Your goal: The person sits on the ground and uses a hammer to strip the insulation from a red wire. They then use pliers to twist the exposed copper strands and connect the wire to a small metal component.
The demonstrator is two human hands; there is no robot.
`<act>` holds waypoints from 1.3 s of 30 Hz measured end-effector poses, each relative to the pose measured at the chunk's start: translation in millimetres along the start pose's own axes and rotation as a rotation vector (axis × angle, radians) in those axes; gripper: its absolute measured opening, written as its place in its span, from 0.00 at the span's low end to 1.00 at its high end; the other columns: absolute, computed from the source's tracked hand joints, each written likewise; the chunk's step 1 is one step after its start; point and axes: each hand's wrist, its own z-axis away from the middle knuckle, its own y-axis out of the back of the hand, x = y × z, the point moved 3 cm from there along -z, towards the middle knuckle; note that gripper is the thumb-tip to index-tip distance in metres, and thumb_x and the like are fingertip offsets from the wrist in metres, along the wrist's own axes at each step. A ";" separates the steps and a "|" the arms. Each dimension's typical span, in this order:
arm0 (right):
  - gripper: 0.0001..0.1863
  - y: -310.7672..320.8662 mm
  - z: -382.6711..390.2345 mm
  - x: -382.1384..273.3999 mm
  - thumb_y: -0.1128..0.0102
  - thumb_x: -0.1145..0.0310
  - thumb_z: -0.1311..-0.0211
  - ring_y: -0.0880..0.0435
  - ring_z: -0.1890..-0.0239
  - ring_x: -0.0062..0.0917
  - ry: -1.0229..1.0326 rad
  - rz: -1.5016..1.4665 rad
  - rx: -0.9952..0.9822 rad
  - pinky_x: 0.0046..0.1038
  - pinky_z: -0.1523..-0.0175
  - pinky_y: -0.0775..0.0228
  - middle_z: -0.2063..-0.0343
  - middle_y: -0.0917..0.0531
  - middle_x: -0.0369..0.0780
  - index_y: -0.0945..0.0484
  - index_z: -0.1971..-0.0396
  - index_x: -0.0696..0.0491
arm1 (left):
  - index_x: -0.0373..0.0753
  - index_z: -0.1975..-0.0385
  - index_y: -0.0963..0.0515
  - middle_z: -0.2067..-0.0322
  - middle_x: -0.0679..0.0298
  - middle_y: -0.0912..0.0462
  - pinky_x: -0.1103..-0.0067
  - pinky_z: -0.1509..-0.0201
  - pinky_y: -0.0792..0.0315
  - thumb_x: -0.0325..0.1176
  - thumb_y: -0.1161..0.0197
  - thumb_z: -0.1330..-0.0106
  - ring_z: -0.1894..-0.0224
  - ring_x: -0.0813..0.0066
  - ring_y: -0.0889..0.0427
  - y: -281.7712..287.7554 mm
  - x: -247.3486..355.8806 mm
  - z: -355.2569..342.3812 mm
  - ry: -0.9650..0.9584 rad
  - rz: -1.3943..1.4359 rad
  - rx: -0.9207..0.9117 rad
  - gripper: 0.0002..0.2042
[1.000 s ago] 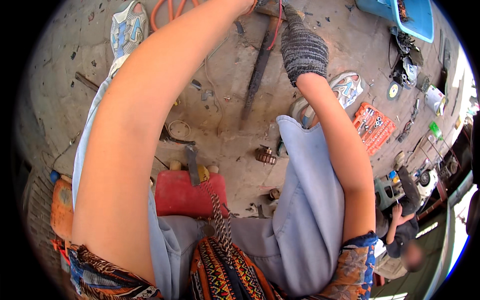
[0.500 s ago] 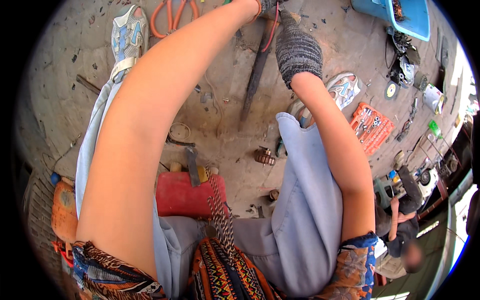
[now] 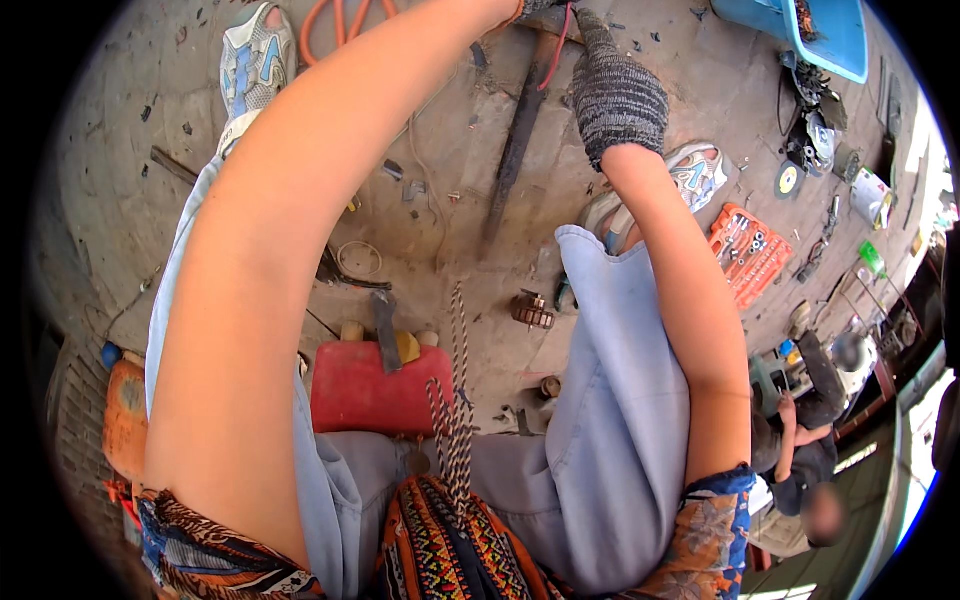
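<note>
1. Lying nearest, a red block (image 3: 380, 390) rests short of the near end of the long dark bar (image 3: 515, 150), off to its left; a copper-brown ribbed part (image 3: 532, 311) sits closer to that end, to its right. No hand touches either one.
2. An orange tool case (image 3: 748, 255) holding metal pieces lies well to the right of the bar.
3. The right hand (image 3: 620, 100), in a grey knitted glove, is just right of the bar's far half, fingers stretched toward the far end; whether they grip anything I cannot tell.
4. A red strand (image 3: 552, 60) hangs beside the bar's far end, near both hands.
5. The left hand (image 3: 545, 4), cut off by the upper edge, is at that end; its opening and hold cannot be told.
6. Work there seems under way; no finished result shows, and what is left cannot be judged.
</note>
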 end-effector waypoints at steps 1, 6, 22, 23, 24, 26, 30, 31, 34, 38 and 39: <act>0.16 -2.0 -4.3 0.8 0.55 0.70 0.39 0.17 0.66 0.46 0.025 0.013 0.010 0.45 0.63 0.26 0.70 0.17 0.50 0.29 0.50 0.49 | 0.38 0.64 0.19 0.68 0.56 0.16 0.74 0.58 0.24 0.43 0.31 0.50 0.65 0.66 0.17 1.9 -0.7 -2.2 -0.046 -0.096 -0.008 0.18; 0.25 -13.6 -8.6 -5.1 0.50 0.65 0.38 0.19 0.62 0.46 -0.024 -0.113 0.005 0.45 0.56 0.28 0.64 0.18 0.51 0.34 0.40 0.37 | 0.37 0.63 0.19 0.67 0.56 0.16 0.74 0.57 0.24 0.43 0.30 0.51 0.63 0.65 0.17 6.4 -14.8 2.6 0.078 -0.097 -0.027 0.19; 0.22 -4.7 -6.2 -16.5 0.54 0.65 0.37 0.20 0.56 0.46 -0.130 -0.192 -0.059 0.44 0.51 0.29 0.57 0.20 0.52 0.32 0.41 0.43 | 0.36 0.61 0.20 0.68 0.59 0.15 0.78 0.61 0.23 0.32 0.29 0.52 0.68 0.73 0.18 0.0 -9.8 3.4 0.194 0.154 -0.049 0.17; 0.22 -6.1 -6.2 -15.6 0.54 0.65 0.37 0.20 0.57 0.46 -0.119 -0.185 -0.045 0.44 0.51 0.29 0.58 0.20 0.52 0.32 0.41 0.43 | 0.36 0.61 0.20 0.68 0.59 0.15 0.78 0.61 0.23 0.32 0.29 0.52 0.68 0.73 0.18 -0.6 -10.9 3.6 0.183 0.168 -0.052 0.17; 0.22 -7.8 -6.6 -13.2 0.54 0.65 0.37 0.20 0.57 0.46 -0.110 -0.176 -0.031 0.44 0.52 0.28 0.59 0.19 0.52 0.32 0.41 0.44 | 0.36 0.61 0.20 0.68 0.59 0.15 0.78 0.61 0.23 0.32 0.29 0.52 0.68 0.73 0.18 -2.4 -12.0 3.2 0.203 0.216 -0.058 0.17; 0.20 -8.9 -4.9 -13.7 0.57 0.65 0.35 0.19 0.59 0.47 -0.094 -0.161 -0.026 0.45 0.55 0.28 0.61 0.19 0.52 0.32 0.43 0.46 | 0.36 0.61 0.19 0.69 0.59 0.16 0.78 0.61 0.23 0.33 0.28 0.53 0.69 0.73 0.18 -3.7 -11.6 2.6 0.244 0.309 -0.067 0.18; 0.18 -12.7 -0.8 -20.0 0.61 0.64 0.32 0.18 0.62 0.48 -0.056 -0.164 -0.053 0.46 0.58 0.27 0.65 0.18 0.53 0.32 0.46 0.50 | 0.37 0.62 0.19 0.70 0.60 0.16 0.78 0.61 0.24 0.32 0.28 0.54 0.69 0.74 0.18 2.4 -17.0 7.1 0.247 0.189 -0.021 0.17; 0.18 -15.5 -1.4 -21.8 0.60 0.64 0.33 0.18 0.62 0.48 -0.043 -0.173 -0.059 0.46 0.58 0.27 0.65 0.18 0.53 0.33 0.46 0.51 | 0.37 0.62 0.19 0.70 0.60 0.16 0.78 0.61 0.24 0.32 0.28 0.54 0.69 0.74 0.18 4.0 -19.5 9.7 0.254 0.190 -0.007 0.17; 0.18 -10.5 -1.5 -12.5 0.58 0.65 0.34 0.18 0.62 0.48 -0.090 -0.103 -0.111 0.45 0.58 0.27 0.65 0.18 0.52 0.33 0.45 0.52 | 0.37 0.63 0.18 0.69 0.60 0.15 0.77 0.61 0.23 0.33 0.28 0.54 0.68 0.73 0.18 -2.2 -8.8 3.7 0.227 0.215 -0.030 0.17; 0.20 -7.7 -3.8 -9.2 0.55 0.66 0.37 0.18 0.62 0.46 -0.106 -0.100 -0.106 0.45 0.57 0.27 0.65 0.18 0.52 0.33 0.44 0.49 | 0.37 0.63 0.18 0.68 0.59 0.15 0.78 0.59 0.23 0.35 0.28 0.54 0.67 0.71 0.17 0.1 -3.0 1.3 0.227 -0.040 0.014 0.17; 0.23 -8.2 -7.1 -4.5 0.53 0.66 0.38 0.18 0.62 0.47 -0.120 -0.110 -0.102 0.44 0.57 0.27 0.64 0.18 0.53 0.34 0.41 0.47 | 0.37 0.63 0.18 0.68 0.58 0.15 0.78 0.59 0.23 0.35 0.28 0.54 0.66 0.71 0.17 -1.3 -1.2 -0.1 0.251 0.037 0.028 0.17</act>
